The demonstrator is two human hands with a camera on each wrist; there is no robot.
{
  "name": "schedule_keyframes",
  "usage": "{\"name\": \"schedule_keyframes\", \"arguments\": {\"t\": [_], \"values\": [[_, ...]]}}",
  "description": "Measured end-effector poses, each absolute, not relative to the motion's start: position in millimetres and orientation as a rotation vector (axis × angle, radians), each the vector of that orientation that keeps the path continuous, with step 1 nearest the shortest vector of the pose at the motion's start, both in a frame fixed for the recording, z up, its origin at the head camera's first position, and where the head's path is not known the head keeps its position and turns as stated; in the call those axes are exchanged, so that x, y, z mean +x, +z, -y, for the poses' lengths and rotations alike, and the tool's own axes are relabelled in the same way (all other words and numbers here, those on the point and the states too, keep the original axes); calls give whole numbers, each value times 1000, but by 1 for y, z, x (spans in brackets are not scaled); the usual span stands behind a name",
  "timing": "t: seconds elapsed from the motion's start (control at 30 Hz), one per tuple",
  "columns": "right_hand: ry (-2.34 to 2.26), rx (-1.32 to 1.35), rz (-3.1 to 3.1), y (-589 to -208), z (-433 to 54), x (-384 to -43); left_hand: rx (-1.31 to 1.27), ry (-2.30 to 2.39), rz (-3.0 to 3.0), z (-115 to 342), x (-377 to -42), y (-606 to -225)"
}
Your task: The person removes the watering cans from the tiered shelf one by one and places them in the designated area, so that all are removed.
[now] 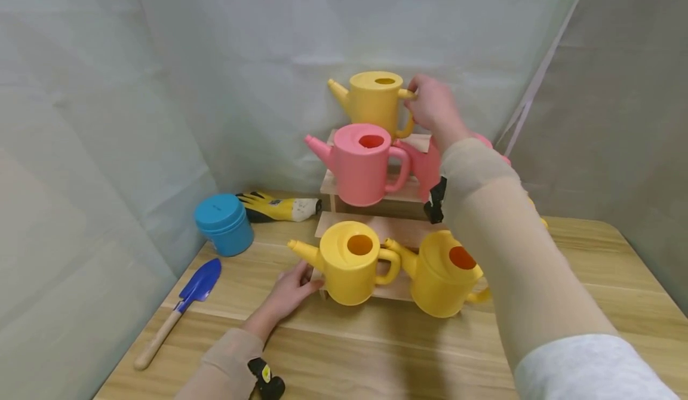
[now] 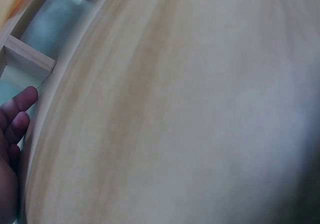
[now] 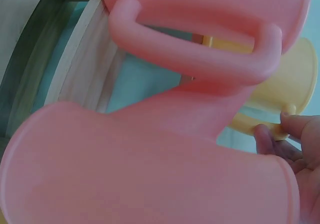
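On the top step of a tiered wooden rack (image 1: pixel 400 231) stands a yellow watering can (image 1: pixel 373 104), spout to the left. My right hand (image 1: pixel 434 102) pinches its handle between thumb and fingers, which the right wrist view shows past two pink cans. One pink watering can (image 1: pixel 361 170) sits on the middle step; a second pink can (image 1: pixel 426 170) is partly behind my right arm. Two yellow watering cans, one left (image 1: pixel 346 277) and one right (image 1: pixel 438 283), occupy the lowest step. My left hand (image 1: pixel 287 295) rests at the rack's lower left end, fingers relaxed beside the wood.
Left of the rack are a blue lidded tub (image 1: pixel 224 227), a yellow and black work glove (image 1: pixel 279 207) and a blue trowel (image 1: pixel 185 304) with a wooden handle. Pale cloth (image 1: pixel 258 89) hangs behind the table. More yellow shows beyond my right forearm, mostly hidden.
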State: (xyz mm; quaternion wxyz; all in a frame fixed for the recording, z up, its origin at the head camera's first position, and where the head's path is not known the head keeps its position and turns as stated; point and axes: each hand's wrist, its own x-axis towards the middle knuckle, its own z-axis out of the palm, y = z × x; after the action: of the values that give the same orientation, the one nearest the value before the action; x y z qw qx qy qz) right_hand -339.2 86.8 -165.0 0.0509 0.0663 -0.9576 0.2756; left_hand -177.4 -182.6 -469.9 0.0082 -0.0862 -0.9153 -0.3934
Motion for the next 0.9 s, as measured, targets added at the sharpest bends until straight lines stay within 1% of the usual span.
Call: {"name": "schedule_keyframes", "arguments": {"t": [0.17, 0.37, 0.63, 0.9], "values": [[696, 256, 2876, -161, -92, -336, -270, -1226, 2860, 184, -177, -472], [646, 283, 2821, -154, -101, -334, -255, -1222, 2854, 188, -179, -474], [672, 180, 2793, -142, -125, -332, -269, -1210, 2856, 190, -179, -473], [645, 53, 2692, -131, -174, -329, -291, -1184, 2853, 190, -181, -473]]}}
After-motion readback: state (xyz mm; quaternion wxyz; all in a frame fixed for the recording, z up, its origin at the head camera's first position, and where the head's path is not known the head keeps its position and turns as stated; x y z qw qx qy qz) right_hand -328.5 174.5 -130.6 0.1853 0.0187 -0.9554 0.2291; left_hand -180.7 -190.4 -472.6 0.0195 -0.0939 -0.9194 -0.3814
